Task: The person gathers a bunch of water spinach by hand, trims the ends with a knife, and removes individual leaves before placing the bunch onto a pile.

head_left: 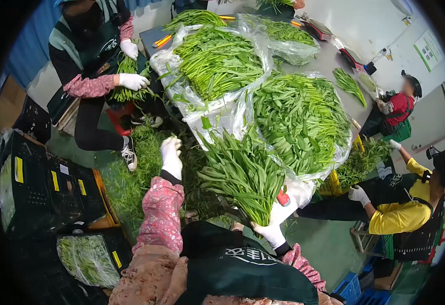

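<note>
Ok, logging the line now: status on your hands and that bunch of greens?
Right hand gripping bunch of greens by the stems. Left hand raised, empty. Heap of greens on table right behind the bunch.

Table point(329, 61) w/ 2 greens piles point(298, 117) on plastic point(222, 119); black crates point(44, 188) L; co-worker point(410, 213) R.
</note>
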`<state>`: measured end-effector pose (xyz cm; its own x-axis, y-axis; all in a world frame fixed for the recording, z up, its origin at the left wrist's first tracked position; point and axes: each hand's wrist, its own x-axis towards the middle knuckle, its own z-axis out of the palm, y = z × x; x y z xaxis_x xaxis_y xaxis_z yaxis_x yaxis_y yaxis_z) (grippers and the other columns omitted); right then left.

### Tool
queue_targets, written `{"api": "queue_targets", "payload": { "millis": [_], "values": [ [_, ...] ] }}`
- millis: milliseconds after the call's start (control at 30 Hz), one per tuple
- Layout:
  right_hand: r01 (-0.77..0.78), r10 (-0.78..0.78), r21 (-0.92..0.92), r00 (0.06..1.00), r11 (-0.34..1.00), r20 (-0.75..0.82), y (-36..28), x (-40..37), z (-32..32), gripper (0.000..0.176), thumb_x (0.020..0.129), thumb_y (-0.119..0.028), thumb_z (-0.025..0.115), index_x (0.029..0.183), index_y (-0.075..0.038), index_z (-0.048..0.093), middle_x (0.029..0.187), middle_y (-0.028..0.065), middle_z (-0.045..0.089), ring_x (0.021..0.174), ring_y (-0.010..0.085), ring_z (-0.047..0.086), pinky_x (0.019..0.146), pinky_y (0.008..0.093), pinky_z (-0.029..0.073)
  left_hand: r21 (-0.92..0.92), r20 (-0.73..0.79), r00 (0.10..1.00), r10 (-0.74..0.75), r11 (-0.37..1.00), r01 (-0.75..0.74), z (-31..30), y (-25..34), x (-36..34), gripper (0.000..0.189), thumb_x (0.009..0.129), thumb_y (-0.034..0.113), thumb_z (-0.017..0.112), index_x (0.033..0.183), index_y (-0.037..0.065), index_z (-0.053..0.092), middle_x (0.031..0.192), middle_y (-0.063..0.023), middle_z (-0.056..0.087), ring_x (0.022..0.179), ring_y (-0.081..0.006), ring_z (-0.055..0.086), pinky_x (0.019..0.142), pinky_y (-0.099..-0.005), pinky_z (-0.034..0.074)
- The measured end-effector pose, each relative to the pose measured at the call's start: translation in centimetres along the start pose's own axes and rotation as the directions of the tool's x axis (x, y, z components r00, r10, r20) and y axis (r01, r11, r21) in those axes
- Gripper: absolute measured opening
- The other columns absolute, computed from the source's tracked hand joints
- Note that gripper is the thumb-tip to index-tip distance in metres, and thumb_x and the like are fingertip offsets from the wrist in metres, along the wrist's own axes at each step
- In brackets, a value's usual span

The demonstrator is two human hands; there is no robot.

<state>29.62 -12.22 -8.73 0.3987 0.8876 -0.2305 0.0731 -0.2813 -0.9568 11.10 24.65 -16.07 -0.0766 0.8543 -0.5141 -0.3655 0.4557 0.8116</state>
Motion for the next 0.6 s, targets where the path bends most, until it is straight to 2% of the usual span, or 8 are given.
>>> {"api": "queue_targets", "payload": {
  "millis": [67, 133, 167, 200, 267, 333, 467, 600],
  "values": [
    [-0.044, 0.044, 0.099, 0.999, 0.994, 0.001, 0.3, -0.2, 0.1, 0.056, 0.082, -0.001, 0.072, 0.134, -0.002, 0.049, 0.118, 0.0049, 0.063, 0.101, 0.0128, 0.059, 0.089, 0.0300, 0.050, 0.391, -0.196, 0.898, 0.394, 0.871, -0.297, 0.5, 1.0, 0.4, 0.051, 0.079, 0.005, 0.066, 0.129, 0.011, 0.056, 0.128, -0.0135, 0.054, 0.118, -0.0278, 0.051, 0.100, -0.0379, 0.043],
    [-0.089, 0.088, 0.174, 0.996, 0.981, 0.012, 0.2, -0.1, 0.2, 0.059, 0.081, -0.002, 0.074, 0.135, -0.002, 0.049, 0.118, 0.0049, 0.063, 0.103, 0.0133, 0.059, 0.090, 0.0302, 0.050, 0.731, 0.135, 0.586, 0.799, 0.319, -0.603, 1.6, 2.7, -2.3, 0.062, 0.076, 0.004, 0.070, 0.135, 0.013, 0.054, 0.131, -0.0171, 0.050, 0.121, -0.0307, 0.050, 0.103, -0.0432, 0.041],
    [-0.113, 0.112, 0.201, 0.994, 0.973, 0.021, 0.0, 0.0, 0.1, 0.062, 0.079, -0.003, 0.075, 0.135, -0.002, 0.049, 0.118, 0.0050, 0.063, 0.104, 0.0137, 0.059, 0.091, 0.0303, 0.049, 0.708, 0.406, 0.471, 0.783, 0.056, -0.704, 1.9, 2.2, -1.3, 0.066, 0.075, 0.010, 0.072, 0.137, 0.017, 0.053, 0.132, -0.0162, 0.051, 0.123, -0.0335, 0.048, 0.104, -0.0470, 0.040],
    [-0.139, 0.136, 0.226, 0.990, 0.964, 0.030, -0.1, -0.1, 0.1, 0.065, 0.077, -0.004, 0.077, 0.136, -0.003, 0.049, 0.119, 0.0051, 0.063, 0.106, 0.0142, 0.059, 0.092, 0.0304, 0.049, 0.755, 0.509, 0.549, 0.663, -0.037, -0.654, 3.0, 1.2, -1.6, 0.053, 0.078, 0.018, 0.069, 0.130, 0.021, 0.061, 0.137, -0.0124, 0.051, 0.127, -0.0347, 0.044, 0.104, -0.0498, 0.039],
    [-0.131, 0.130, 0.184, 0.991, 0.974, 0.018, 1.1, -0.2, 0.1, 0.065, 0.077, -0.004, 0.078, 0.136, -0.003, 0.049, 0.119, 0.0052, 0.063, 0.106, 0.0141, 0.059, 0.092, 0.0304, 0.049, 0.512, 0.728, 0.439, 0.527, 0.009, -0.859, 4.8, 2.0, -3.4, 0.032, 0.083, 0.021, 0.063, 0.114, 0.026, 0.073, 0.143, -0.0082, 0.050, 0.134, -0.0341, 0.038, 0.108, -0.0511, 0.034],
    [-0.121, 0.121, 0.142, 0.993, 0.982, 0.005, 1.4, 0.0, 0.0, 0.065, 0.078, -0.005, 0.078, 0.136, -0.003, 0.050, 0.119, 0.0053, 0.063, 0.106, 0.0141, 0.059, 0.092, 0.0305, 0.049, 0.542, 0.763, 0.346, 0.545, -0.250, -0.802, 6.5, -0.4, -3.4, 0.022, 0.085, 0.022, 0.060, 0.097, 0.029, 0.077, 0.145, -0.0088, 0.049, 0.137, -0.0345, 0.034, 0.111, -0.0522, 0.029],
    [-0.078, 0.080, 0.121, 0.997, 0.989, -0.010, 0.7, -0.2, 0.3, 0.061, 0.080, -0.005, 0.077, 0.135, -0.003, 0.050, 0.119, 0.0055, 0.064, 0.105, 0.0143, 0.059, 0.092, 0.0311, 0.049, 0.406, 0.895, 0.305, 0.325, -0.309, -0.860, 7.8, 0.1, -2.9, 0.021, 0.078, 0.019, 0.071, 0.097, 0.028, 0.075, 0.144, -0.0098, 0.051, 0.141, -0.0403, 0.030, 0.114, -0.0556, 0.024],
    [-0.057, 0.058, 0.086, 0.998, 0.995, -0.010, 0.5, -0.3, 0.4, 0.056, 0.084, -0.005, 0.073, 0.135, -0.003, 0.049, 0.117, 0.0054, 0.064, 0.103, 0.0151, 0.060, 0.091, 0.0328, 0.050, 0.367, 0.913, 0.272, 0.304, -0.321, -0.873, 7.9, 0.4, -2.3, 0.014, 0.076, 0.018, 0.072, 0.090, 0.019, 0.072, 0.138, -0.0092, 0.054, 0.141, -0.0403, 0.031, 0.113, -0.0567, 0.025]
  ]
}}
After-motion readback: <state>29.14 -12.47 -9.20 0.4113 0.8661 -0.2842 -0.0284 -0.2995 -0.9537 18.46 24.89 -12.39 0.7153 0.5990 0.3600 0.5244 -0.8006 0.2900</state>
